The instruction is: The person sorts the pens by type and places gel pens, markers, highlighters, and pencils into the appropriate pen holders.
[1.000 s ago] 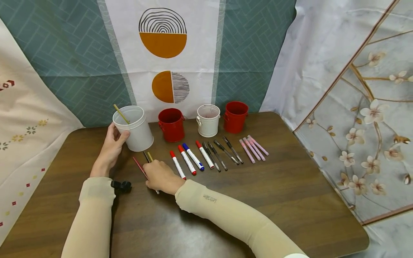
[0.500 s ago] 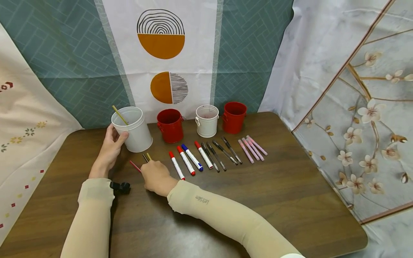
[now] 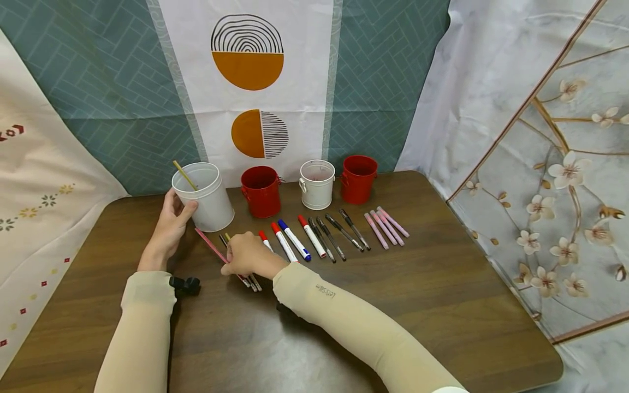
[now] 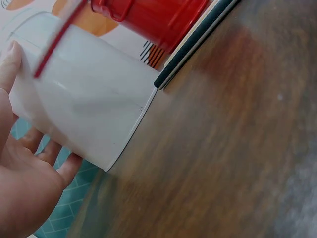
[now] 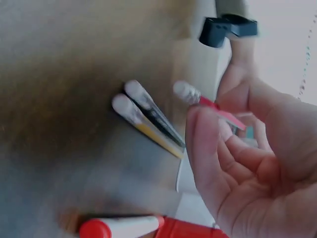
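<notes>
My left hand [image 3: 167, 226] grips the side of the large white bucket [image 3: 216, 204], thumb at the front and fingers round the far side. A yellow pencil [image 3: 185, 174] leans inside that bucket, its end above the rim. With thumb and index finger my right hand [image 3: 250, 254] pinches a red pencil [image 3: 210, 245] near its eraser end. In the right wrist view the red pencil [image 5: 210, 104] is raised off the table. Beneath the right hand a black pencil [image 5: 153, 114] and a yellow pencil [image 5: 148, 129] lie side by side on the table.
Right of the large bucket stand a red bucket [image 3: 261, 191], a small white bucket [image 3: 317, 184] and another red bucket [image 3: 359, 179]. Before them lie several markers [image 3: 295, 240], black pens [image 3: 344, 231] and pink pens [image 3: 385, 229]. A patterned cloth [image 3: 378, 82] hangs behind the table.
The red pencil has come up off the table in my right hand, its far end now closer to the large white bucket. My left hand has kept its hold on the bucket.
</notes>
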Demonstrator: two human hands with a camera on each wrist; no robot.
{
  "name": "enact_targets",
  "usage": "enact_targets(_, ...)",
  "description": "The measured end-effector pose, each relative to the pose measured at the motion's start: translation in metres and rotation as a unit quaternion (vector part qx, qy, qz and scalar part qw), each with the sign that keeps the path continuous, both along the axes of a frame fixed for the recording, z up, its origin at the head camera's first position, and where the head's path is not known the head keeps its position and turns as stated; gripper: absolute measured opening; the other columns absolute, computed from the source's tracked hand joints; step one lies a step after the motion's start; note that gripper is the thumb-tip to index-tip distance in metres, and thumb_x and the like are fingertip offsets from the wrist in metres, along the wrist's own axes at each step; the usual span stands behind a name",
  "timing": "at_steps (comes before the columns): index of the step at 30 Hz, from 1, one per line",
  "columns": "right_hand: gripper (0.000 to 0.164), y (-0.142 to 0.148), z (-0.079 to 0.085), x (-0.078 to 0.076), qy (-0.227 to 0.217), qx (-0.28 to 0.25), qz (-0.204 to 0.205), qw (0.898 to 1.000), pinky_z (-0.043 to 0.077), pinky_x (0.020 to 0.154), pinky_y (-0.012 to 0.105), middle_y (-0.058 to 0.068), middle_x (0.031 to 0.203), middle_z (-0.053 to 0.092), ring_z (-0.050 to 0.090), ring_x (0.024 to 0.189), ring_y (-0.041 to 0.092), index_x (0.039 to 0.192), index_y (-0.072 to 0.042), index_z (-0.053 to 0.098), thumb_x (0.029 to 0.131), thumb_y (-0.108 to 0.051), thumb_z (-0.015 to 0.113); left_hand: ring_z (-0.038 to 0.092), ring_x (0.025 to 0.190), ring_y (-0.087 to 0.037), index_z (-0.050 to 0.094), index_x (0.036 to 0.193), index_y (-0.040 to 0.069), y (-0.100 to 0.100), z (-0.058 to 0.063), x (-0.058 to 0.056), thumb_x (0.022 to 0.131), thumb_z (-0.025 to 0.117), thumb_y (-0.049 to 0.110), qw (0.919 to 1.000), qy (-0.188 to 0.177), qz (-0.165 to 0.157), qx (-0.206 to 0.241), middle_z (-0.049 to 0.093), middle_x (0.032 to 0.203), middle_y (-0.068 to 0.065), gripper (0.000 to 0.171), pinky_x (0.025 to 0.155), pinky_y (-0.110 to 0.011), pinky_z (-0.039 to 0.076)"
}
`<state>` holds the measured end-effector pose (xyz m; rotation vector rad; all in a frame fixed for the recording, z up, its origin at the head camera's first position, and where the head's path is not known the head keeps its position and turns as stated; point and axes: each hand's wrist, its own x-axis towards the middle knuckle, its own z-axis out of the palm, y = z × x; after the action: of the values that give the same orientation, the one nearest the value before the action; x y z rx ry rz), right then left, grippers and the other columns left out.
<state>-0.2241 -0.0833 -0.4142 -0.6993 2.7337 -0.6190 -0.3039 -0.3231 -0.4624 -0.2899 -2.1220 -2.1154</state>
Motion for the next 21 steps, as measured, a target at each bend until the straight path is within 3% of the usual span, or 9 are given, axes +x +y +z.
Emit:
enact_targets(4, 0.021, 0.01, 0.006, -0.005, -0.062, -0.076, -0.008, 0.995, 0.053, 0.055, 0.019, -0.005, 0.062, 0.068, 0.068, 0.053, 0.008, 0.085, -0.018, 0.065, 0.093, -0.027, 0.082, 0.029, 0.15, -0.02, 0.017, 0.169, 0.025, 0.0, 0.001, 0.0, 0.11, 0.059, 0.018, 1.0, -0.004, 0.005, -0.003, 0.032, 0.163, -0.006, 0.073, 0.119, -0.02, 0.03)
enact_targets(9, 0.013, 0.02, 0.011, -0.011, -0.088, -0.172, 0.009, 0.981, 0.057, 0.058, 0.021, -0.004, 0.07, 0.07, 0.073, 0.057, 0.012, 0.092, -0.014, 0.068, 0.095, -0.017, 0.08, 0.034, 0.144, -0.018, 0.017, 0.169, 0.022, 0.001, 0.0, -0.001, 0.109, 0.06, 0.016, 1.0, 0.006, 0.006, -0.005, 0.038, 0.156, -0.003, 0.074, 0.113, -0.018, 0.034)
enact_targets(16, 0.009, 0.026, 0.014, -0.017, -0.096, -0.272, 0.045, 0.956, 0.063, 0.062, 0.025, -0.004, 0.077, 0.072, 0.073, 0.061, 0.012, 0.097, -0.011, 0.068, 0.096, -0.008, 0.077, 0.033, 0.147, -0.019, 0.016, 0.169, 0.022, -0.003, 0.002, 0.0, 0.11, 0.06, 0.017, 0.9999, 0.005, 0.004, -0.008, 0.038, 0.154, -0.001, 0.074, 0.12, -0.021, 0.03)
enact_targets(21, 0.008, 0.034, 0.017, -0.023, -0.079, -0.308, 0.053, 0.946, 0.064, 0.065, 0.027, -0.001, 0.081, 0.073, 0.074, 0.065, 0.016, 0.1, -0.01, 0.068, 0.098, -0.006, 0.075, 0.031, 0.149, -0.019, 0.015, 0.17, 0.023, -0.001, 0.0, -0.002, 0.11, 0.058, 0.017, 0.9999, 0.0, 0.004, -0.015, 0.036, 0.157, -0.003, 0.074, 0.125, -0.026, 0.025)
